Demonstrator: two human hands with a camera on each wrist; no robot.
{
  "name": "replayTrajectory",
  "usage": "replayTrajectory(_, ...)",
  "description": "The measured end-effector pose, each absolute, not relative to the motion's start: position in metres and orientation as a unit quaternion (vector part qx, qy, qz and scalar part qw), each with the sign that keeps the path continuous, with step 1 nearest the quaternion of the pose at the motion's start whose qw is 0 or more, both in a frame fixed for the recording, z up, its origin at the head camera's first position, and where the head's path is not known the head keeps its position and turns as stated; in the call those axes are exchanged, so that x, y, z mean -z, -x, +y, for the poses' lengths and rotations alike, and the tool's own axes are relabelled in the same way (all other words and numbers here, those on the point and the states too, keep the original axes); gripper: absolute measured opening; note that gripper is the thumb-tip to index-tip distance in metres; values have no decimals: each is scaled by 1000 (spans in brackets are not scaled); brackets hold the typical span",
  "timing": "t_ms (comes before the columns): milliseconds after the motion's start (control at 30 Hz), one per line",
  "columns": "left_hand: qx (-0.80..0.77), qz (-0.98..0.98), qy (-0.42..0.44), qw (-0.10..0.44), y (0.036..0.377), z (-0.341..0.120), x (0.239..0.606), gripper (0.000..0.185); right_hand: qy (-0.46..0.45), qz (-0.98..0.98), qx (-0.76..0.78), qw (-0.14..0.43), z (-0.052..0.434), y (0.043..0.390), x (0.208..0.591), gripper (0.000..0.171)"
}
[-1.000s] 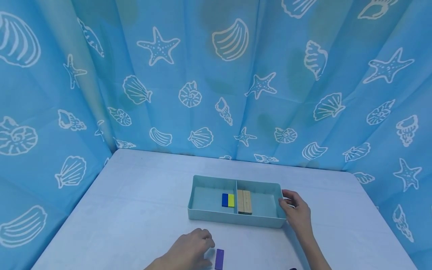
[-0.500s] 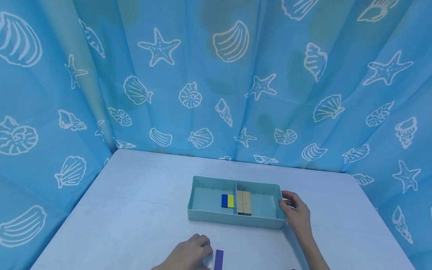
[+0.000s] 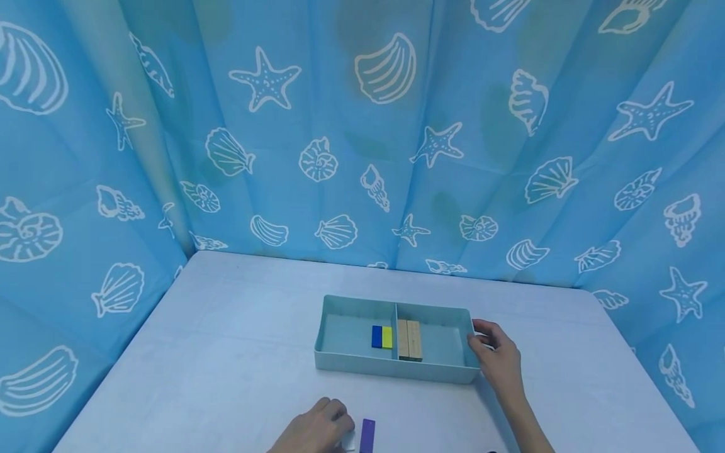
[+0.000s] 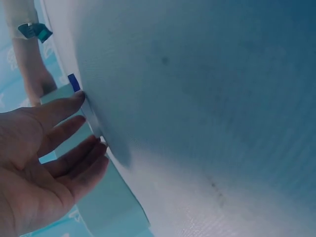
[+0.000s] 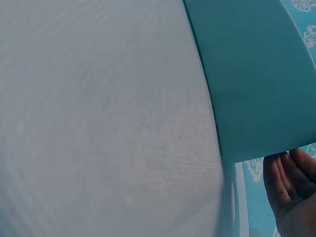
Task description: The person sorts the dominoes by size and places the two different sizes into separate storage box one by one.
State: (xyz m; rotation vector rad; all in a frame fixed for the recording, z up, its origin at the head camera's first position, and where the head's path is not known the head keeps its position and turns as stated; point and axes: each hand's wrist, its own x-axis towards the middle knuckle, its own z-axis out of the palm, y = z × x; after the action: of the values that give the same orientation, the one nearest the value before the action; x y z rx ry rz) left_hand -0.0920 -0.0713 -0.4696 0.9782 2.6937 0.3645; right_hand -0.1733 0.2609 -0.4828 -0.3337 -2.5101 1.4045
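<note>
A teal tray with two compartments sits mid-table. Its left compartment holds a blue block beside a yellow block. Two wooden blocks lie in the right one. My right hand grips the tray's right end wall; the right wrist view shows its fingers by the tray wall. My left hand lies at the near edge, its fairly straight fingertips touching a small white block. A purple block lies just right of it. The left wrist view shows the fingers, the white block and the purple block.
The pale table is enclosed on three sides by a blue curtain with shell and starfish prints. Bare tabletop lies left of the tray and behind it.
My left hand has drawn back toward the near table edge, and the white block now shows at its fingertips. The right hand and the tray have stayed put.
</note>
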Motion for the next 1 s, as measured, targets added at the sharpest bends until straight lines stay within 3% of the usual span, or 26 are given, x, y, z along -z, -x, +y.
replayTrajectory(100,-135,925,-330,130,92,-71,470,23,110,-867,-466,137,267,178,496,36)
replayTrajectory(333,-165,921,-317,154,94,-73,470,33,109,-869,-462,143,286,195,531,36)
replayTrajectory(500,-174,920,-317,150,94,-74,468,36,110,-869,-461,142,279,188,518,36)
replayTrajectory(733,-169,920,-322,146,95,-74,464,25,117,-862,-475,134,262,175,488,37)
replayTrajectory(1000,-183,917,-324,142,99,-76,456,24,118,-863,-472,135,259,173,486,36)
